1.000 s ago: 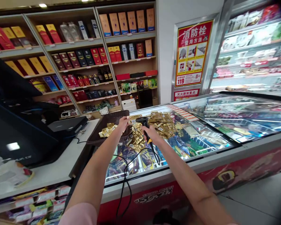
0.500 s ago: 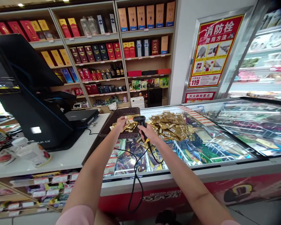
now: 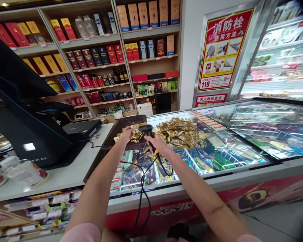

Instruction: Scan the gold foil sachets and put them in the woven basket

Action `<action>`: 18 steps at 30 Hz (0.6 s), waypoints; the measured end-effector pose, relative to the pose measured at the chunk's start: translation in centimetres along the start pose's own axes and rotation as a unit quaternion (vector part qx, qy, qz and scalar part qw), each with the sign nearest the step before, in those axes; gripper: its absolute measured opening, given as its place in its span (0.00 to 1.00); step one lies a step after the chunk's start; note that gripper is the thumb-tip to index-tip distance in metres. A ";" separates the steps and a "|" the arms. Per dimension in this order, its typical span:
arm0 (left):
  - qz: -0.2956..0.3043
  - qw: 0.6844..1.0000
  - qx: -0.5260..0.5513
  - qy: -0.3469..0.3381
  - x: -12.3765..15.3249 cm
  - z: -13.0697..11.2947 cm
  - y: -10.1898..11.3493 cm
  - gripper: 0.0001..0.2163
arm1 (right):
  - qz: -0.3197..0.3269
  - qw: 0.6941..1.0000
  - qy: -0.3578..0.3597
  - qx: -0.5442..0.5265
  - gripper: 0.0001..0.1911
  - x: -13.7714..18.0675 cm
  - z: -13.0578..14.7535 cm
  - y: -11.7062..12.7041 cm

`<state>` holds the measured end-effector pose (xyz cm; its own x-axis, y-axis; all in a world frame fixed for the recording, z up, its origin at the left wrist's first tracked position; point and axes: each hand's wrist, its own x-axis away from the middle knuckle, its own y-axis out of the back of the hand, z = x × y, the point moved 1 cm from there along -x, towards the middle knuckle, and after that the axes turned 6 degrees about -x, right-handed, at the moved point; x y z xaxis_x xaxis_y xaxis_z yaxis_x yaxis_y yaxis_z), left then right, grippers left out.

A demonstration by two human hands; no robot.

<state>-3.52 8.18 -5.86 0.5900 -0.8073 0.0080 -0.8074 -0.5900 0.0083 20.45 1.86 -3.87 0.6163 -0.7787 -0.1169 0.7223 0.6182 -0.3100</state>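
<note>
My right hand (image 3: 157, 143) grips the handle of a black barcode scanner (image 3: 146, 129), whose black cable (image 3: 141, 188) hangs down over the freezer's front edge. My left hand (image 3: 126, 134) reaches over the brown basket (image 3: 127, 124) with its fingers closed on a gold packet (image 3: 135, 128), held just in front of the scanner head. More gold packets lie in the basket. A large heap of the same gold packets (image 3: 178, 131) is spread over the glass lid of the chest freezer (image 3: 217, 158), just right of the scanner.
A black checkout terminal (image 3: 22, 111) stands on the white counter (image 3: 65, 174) at left, with a plastic tub (image 3: 25, 173) near its front. Shelves of boxed bottles (image 3: 103, 57) fill the back wall. A red fire-hydrant poster (image 3: 223, 50) and chilled shelves (image 3: 277, 57) are at right.
My left hand has carried a gold packet from beside the scanner down over the basket. The right hand keeps the scanner almost still. The view has shifted slightly.
</note>
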 end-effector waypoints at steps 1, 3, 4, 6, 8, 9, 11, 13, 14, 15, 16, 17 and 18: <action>0.004 1.000 0.000 -0.002 0.1 0.0 -0.2 0.11 | 0.003 1.000 0.001 0.000 0.12 0.1 0.1 0.0; 0.009 1.000 -0.001 -0.005 0.2 -0.2 -0.4 0.09 | 0.005 1.000 0.002 0.001 0.11 0.2 0.1 0.1; 0.010 1.000 -0.001 -0.006 0.2 -0.2 -0.5 0.09 | 0.006 1.000 0.004 0.002 0.11 0.3 0.1 0.1; 0.009 1.000 -0.002 -0.006 0.3 -0.4 -0.5 0.09 | 0.010 1.000 0.009 0.008 0.11 0.4 0.2 0.1; 0.006 1.000 -0.003 -0.006 0.3 -0.5 -0.5 0.10 | 0.010 1.000 0.014 0.011 0.12 0.5 0.2 0.1; 0.004 1.000 -0.004 -0.006 0.4 -0.5 -0.5 0.10 | 0.010 1.000 0.015 0.011 0.13 0.6 0.2 0.1; 0.000 1.000 -0.007 -0.004 0.3 -0.4 -0.3 0.10 | 0.010 1.000 0.014 0.009 0.14 0.7 0.2 0.0; -0.008 1.000 -0.014 -0.001 0.1 -0.2 -0.2 0.10 | 0.012 1.000 0.011 0.007 0.14 0.8 0.2 0.0; -0.013 1.000 -0.018 0.001 0.0 -0.1 -0.1 0.10 | 0.011 1.000 0.009 0.004 0.14 0.9 0.2 0.0; -0.018 1.000 -0.023 0.004 -0.2 0.0 0.0 0.10 | 0.010 1.000 0.007 0.001 0.14 0.9 0.2 0.0; -0.024 0.999 -0.030 0.006 -0.5 0.1 0.2 0.09 | 0.008 1.000 0.006 -0.003 0.14 0.9 0.1 0.2; -0.030 0.999 -0.037 0.007 -0.8 0.1 0.3 0.08 | 0.006 1.000 0.006 -0.008 0.14 0.9 0.1 0.3; -0.037 0.998 -0.044 0.006 -1.1 0.0 0.5 0.07 | 0.004 1.000 0.008 -0.012 0.14 1.0 0.1 0.6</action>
<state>-4.55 8.75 -5.87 0.6491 -0.7606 0.0155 -0.7580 -0.6449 0.0973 21.49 1.47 -4.11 0.6163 -0.7761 -0.1338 0.7103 0.6211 -0.3313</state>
